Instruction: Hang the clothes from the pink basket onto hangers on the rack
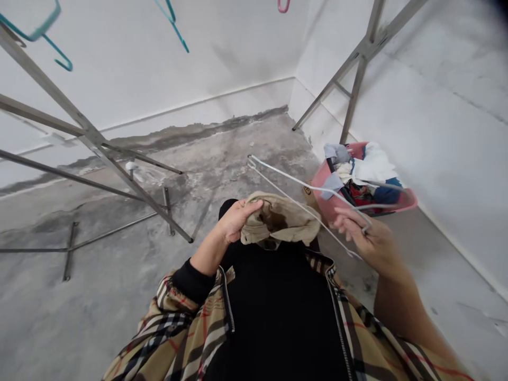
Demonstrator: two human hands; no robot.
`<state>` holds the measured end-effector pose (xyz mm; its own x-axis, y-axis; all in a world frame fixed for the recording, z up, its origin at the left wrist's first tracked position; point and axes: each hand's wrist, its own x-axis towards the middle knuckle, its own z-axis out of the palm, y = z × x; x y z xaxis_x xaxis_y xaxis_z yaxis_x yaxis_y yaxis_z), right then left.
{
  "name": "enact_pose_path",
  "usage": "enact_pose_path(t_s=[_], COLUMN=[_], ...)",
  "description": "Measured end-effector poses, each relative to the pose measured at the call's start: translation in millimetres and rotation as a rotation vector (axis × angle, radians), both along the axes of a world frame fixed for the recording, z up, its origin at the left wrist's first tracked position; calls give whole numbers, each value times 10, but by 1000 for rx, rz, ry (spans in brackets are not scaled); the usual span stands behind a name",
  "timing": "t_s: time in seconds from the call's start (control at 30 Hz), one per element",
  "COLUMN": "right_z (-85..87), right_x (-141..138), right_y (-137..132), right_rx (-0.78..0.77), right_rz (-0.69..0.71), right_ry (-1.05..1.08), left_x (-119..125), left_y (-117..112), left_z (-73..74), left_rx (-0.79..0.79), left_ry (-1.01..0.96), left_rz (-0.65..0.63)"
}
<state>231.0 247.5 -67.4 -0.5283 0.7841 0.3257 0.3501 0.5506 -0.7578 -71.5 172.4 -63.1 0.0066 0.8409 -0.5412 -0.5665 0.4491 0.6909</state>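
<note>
Your left hand (236,218) is pinching the beige garment (293,232) beside the basket's (323,205) left edge, seemingly keeping it steady; your right hand (371,241) is gripping the white hanger (312,187) crossing over it.

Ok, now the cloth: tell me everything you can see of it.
The cloth is beige and looks like soft fabric, bunched and creased, with a gaping opening that shows a darker brown inside. What kind of garment it is, I cannot tell. It is held up in front of the black top, wider than tall, its left end pinched by the left hand. A bar of the white hanger crosses over its upper right part; whether they touch is unclear.
</note>
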Motion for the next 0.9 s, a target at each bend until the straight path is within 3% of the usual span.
enact_pose_path(t_s=[0.13, 0.2, 0.27, 0.4, 0.57, 0.67, 0.73, 0.83, 0.9], right_z=[-97, -89, -51, 60, 81, -6, -70, -128, -140], right_x=[80, 116, 140, 139, -24, -225, -373, -552, -622], right_y=[-85, -117, -140, -165, -150, -124, -109, -98, -97], right_rx=[-201, -279, -317, -344, -284, -275, -286, -308, -328], right_rz=[17, 69, 73, -73, -37, 86, 127, 96, 80], right_ry=[313, 339, 236, -110, -168, -94, -66, -21, 17], left_x=[18, 18, 6, -38, -19, 72, 147, 232, 253], left_y=[17, 22, 21, 5, -11, -22, -40, -81, -104], left_z=[54, 65, 83, 142, 170, 127, 90, 64, 73], left_rx=[27, 40, 60, 98, 120, 241, 350, 447, 499], left_ry=[33, 47, 60, 98, 241, 487, 793, 1257, 1417], left_rz=[118, 145, 169, 179, 118, -36, -166, -347, -422])
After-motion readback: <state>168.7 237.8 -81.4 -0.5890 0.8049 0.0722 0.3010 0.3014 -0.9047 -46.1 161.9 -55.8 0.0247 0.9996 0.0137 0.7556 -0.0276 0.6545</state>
